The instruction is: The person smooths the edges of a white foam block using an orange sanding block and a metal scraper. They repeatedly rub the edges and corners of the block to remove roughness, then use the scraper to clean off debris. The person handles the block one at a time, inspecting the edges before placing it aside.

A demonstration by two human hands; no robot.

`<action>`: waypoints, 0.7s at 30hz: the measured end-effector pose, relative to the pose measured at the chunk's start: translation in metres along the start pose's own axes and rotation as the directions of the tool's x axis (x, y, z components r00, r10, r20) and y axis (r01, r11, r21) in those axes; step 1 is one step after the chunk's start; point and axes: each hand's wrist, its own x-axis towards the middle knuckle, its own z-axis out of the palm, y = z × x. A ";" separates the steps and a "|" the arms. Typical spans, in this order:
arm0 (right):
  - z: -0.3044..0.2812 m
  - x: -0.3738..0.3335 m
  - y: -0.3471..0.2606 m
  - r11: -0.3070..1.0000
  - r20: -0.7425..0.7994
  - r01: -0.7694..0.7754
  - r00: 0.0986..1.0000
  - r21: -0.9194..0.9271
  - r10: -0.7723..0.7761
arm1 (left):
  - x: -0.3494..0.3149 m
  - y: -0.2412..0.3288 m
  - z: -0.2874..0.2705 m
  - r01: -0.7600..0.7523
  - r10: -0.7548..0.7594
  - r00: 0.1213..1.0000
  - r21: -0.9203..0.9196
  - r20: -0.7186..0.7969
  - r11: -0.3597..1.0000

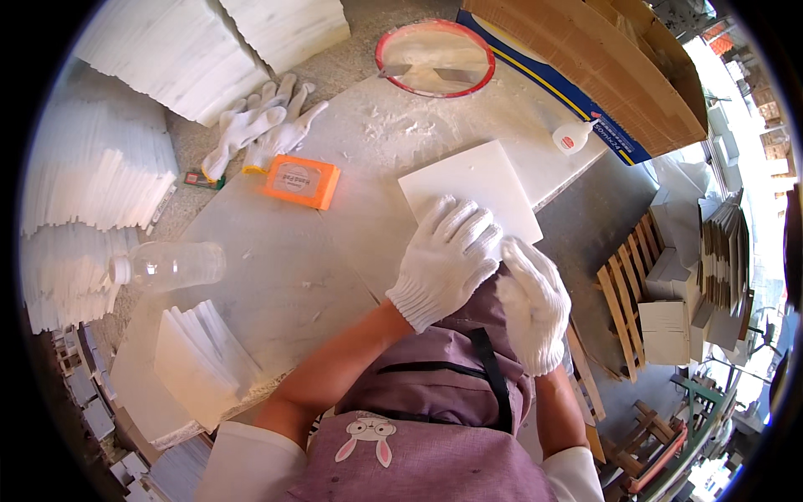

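Observation:
A square white tile (481,180) lies on the dusty worktable (259,243), its near corner toward me. My left hand (443,263), in a white knit glove, rests on the tile's near left part with its fingers stretched out. At the near right edge is my gloved right hand (535,305), with its fingers together and curled. Whatever sits under those fingers is hidden. Left of the tile are an orange box-shaped hand pad (301,181) and some spare white gloves (266,125).
A red-rimmed basin (492,71) of white powder stands at the back, near a cardboard box (602,63) and a small white bottle (571,138). Leftward are a clear plastic bottle (171,265), leaning tiles (201,356) and tall white stacks (92,151). A wooden pallet (623,289) lies right.

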 end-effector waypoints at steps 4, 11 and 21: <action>0.054 0.076 -0.035 0.959 0.150 0.279 0.951 -0.040 -0.270 | -0.015 -0.016 0.057 -0.021 -0.082 0.974 0.438 0.214 0.899; 0.168 0.135 -0.073 0.903 0.358 0.377 0.888 -0.208 -0.288 | 0.004 -0.009 0.027 -0.139 0.143 0.987 0.058 -0.076 0.989; 0.029 0.023 -0.035 0.940 -0.058 -0.090 0.992 0.330 0.115 | 0.007 -0.023 0.021 0.143 -0.126 0.990 -0.372 0.070 0.917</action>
